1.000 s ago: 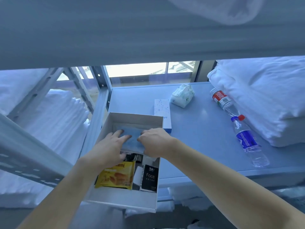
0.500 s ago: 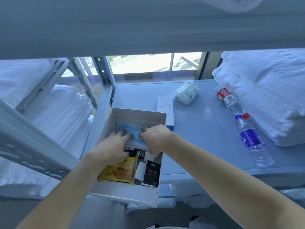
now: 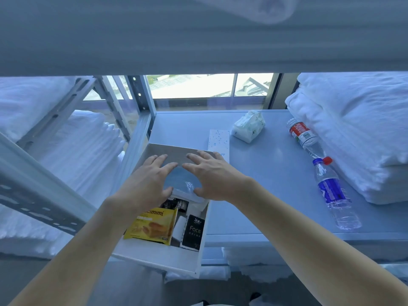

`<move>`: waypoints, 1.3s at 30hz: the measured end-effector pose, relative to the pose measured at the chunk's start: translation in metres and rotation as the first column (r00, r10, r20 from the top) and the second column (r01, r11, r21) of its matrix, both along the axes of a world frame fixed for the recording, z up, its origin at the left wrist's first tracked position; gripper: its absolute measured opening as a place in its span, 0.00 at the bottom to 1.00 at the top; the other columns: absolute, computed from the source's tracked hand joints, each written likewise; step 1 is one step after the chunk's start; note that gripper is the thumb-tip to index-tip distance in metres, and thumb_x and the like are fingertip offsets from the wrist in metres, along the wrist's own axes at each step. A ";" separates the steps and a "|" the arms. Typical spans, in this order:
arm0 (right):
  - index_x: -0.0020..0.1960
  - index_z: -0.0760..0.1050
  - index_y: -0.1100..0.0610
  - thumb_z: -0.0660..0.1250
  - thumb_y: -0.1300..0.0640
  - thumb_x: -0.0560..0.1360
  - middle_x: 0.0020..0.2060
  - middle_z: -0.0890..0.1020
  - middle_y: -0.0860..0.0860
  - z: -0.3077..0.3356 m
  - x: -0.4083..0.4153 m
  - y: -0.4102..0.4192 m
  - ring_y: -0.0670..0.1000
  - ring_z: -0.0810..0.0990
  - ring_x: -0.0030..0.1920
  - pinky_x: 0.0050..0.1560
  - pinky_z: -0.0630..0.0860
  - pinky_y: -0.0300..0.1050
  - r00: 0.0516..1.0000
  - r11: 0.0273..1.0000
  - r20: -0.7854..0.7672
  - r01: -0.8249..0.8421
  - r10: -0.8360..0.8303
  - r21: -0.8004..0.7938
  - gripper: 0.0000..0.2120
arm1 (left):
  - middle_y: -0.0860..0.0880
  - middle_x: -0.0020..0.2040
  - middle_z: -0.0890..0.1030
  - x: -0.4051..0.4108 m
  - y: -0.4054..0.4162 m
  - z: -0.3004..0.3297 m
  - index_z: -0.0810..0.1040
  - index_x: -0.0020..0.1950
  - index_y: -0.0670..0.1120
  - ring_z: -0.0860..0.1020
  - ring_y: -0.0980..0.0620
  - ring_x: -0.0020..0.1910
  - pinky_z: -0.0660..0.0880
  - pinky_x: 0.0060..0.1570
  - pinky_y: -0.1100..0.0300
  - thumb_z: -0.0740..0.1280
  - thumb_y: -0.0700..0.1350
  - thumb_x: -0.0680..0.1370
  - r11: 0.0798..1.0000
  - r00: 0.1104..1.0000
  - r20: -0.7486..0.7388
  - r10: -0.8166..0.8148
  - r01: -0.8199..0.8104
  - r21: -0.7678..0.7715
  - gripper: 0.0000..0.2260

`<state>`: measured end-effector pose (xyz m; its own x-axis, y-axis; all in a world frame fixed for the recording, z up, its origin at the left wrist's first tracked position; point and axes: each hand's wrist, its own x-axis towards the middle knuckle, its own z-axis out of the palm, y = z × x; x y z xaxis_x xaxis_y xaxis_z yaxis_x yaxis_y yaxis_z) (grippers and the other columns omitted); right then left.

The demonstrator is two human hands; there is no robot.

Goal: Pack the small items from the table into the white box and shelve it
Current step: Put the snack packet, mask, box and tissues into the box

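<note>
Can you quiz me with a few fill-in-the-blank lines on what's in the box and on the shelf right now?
1. Both hands, left hand and right hand, hover with spread fingers over a ____ packet in the white box.
2. The snack pack at the box's near end is ____.
3. Two ____ lie on the shelf, right of the box.
4. The black pack beside the snack pack reads ____.

Missing words: blue; yellow; water bottles; Face
</note>
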<state>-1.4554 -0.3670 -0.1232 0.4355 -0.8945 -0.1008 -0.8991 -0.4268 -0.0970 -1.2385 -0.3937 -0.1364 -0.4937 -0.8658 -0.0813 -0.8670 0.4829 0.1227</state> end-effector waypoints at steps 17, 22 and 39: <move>0.81 0.61 0.50 0.67 0.47 0.80 0.82 0.59 0.51 -0.001 -0.131 0.015 0.53 0.57 0.81 0.79 0.57 0.53 0.949 0.996 0.302 0.092 -0.089 0.003 0.33 | 0.42 0.78 0.66 -0.135 0.017 0.034 0.67 0.79 0.46 0.60 0.45 0.79 0.62 0.76 0.48 0.66 0.52 0.81 0.977 0.972 -0.185 0.147 -0.172 -0.124 0.27; 0.82 0.60 0.50 0.68 0.47 0.79 0.82 0.59 0.52 -0.019 -0.182 0.012 0.53 0.57 0.81 0.77 0.57 0.52 0.941 0.984 0.291 0.157 -0.174 0.080 0.34 | 0.41 0.78 0.66 -0.183 0.020 0.023 0.66 0.79 0.45 0.60 0.44 0.78 0.59 0.77 0.51 0.67 0.50 0.81 0.981 0.968 -0.189 0.163 -0.180 -0.074 0.27; 0.81 0.60 0.51 0.66 0.49 0.80 0.82 0.58 0.51 -0.067 -0.300 0.054 0.53 0.58 0.81 0.78 0.59 0.51 0.903 0.947 0.290 0.283 -0.316 0.150 0.32 | 0.42 0.79 0.59 -0.299 -0.044 -0.063 0.52 0.82 0.47 0.58 0.41 0.78 0.62 0.75 0.47 0.67 0.58 0.78 0.922 0.914 -0.127 0.385 -0.378 0.079 0.39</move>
